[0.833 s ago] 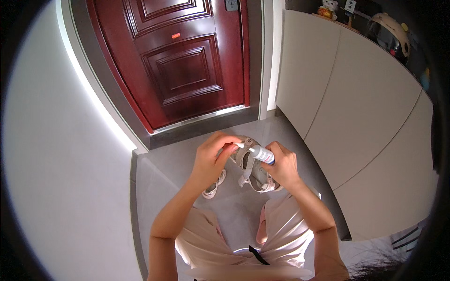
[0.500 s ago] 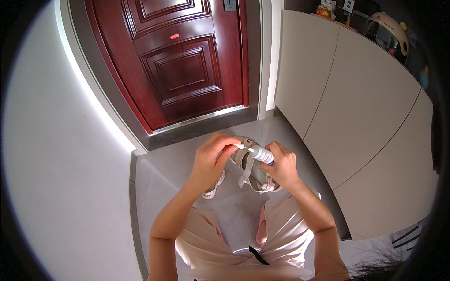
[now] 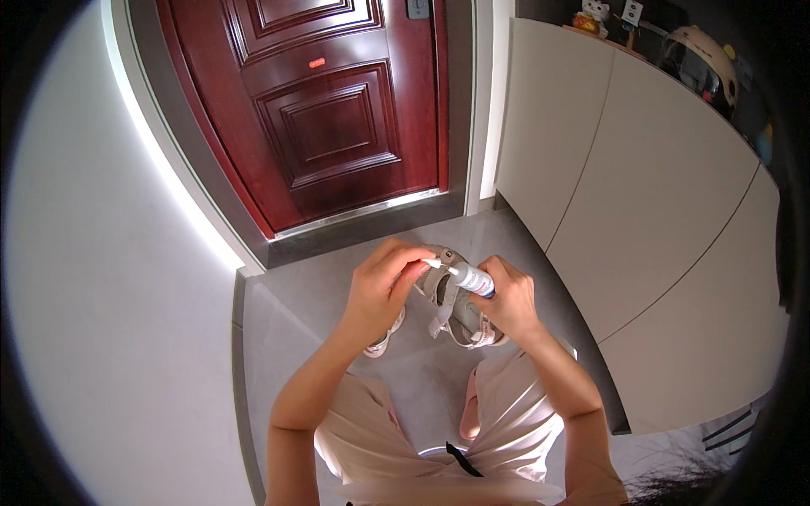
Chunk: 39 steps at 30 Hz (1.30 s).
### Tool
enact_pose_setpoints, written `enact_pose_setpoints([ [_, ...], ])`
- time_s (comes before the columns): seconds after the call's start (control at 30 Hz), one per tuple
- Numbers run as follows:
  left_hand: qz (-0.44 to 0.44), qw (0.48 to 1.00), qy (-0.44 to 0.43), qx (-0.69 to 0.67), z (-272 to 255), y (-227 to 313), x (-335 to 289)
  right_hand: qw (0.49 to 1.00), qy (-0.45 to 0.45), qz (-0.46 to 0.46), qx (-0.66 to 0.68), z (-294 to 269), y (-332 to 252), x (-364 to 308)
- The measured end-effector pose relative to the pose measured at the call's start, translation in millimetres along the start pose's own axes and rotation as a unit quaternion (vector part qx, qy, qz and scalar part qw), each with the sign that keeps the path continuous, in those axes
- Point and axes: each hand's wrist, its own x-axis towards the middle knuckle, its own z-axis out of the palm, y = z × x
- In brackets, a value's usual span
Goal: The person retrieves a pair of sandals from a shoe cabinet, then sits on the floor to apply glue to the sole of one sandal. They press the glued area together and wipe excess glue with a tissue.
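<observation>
The left hand (image 3: 375, 282) pinches a white conical cap (image 3: 431, 263) between thumb and fingertips. The right hand (image 3: 512, 299) has its fingers wrapped around a white tube (image 3: 472, 280) with a blue end. The tube is tilted, nozzle (image 3: 453, 271) directed left and far, just beside the cap and apart from it. A beige strapped sandal (image 3: 445, 312) is located behind and below the tube, between the hands; whether it rests on the floor or is raised cannot be determined from this angle. A second sandal (image 3: 380, 347) is on the grey tile floor (image 3: 291, 320), near and left, partly covered by the left forearm. A red panelled door (image 3: 329, 126) stands at the far side; a pale cabinet (image 3: 557, 143) stands at right.
</observation>
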Motion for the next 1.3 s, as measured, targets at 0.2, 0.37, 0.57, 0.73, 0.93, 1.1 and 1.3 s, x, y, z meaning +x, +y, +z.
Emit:
enact_pose_setpoints([
  [0.2,-0.021,1.0,-0.015,-0.018,-3.0,6.1,4.3,1.0,0.009,-0.008,0.006,0.0,0.6,4.0],
  [0.37,-0.015,1.0,-0.016,-0.013,-5.3,5.7,2.9,1.0,0.012,-0.008,0.003,-0.3,-0.7,3.6],
  [0.57,-0.01,1.0,-0.021,-0.016,-4.0,3.5,3.1,1.0,0.014,-0.014,-0.001,-0.7,0.1,4.4],
  [0.73,-0.013,1.0,-0.023,-0.017,-4.4,3.8,4.1,1.0,0.014,-0.019,0.0,-0.6,0.8,5.2],
  [0.93,-0.011,1.0,-0.02,-0.019,-2.8,2.1,5.0,1.0,0.015,-0.018,0.002,-1.4,1.0,6.2],
  [1.1,-0.006,1.0,-0.022,-0.016,-3.3,3.2,4.7,1.0,0.012,-0.017,0.003,-1.2,1.2,5.5],
  [1.3,-0.008,1.0,-0.021,-0.017,-3.2,4.4,4.1,1.0,0.013,-0.018,0.001,-2.3,-0.1,5.4],
])
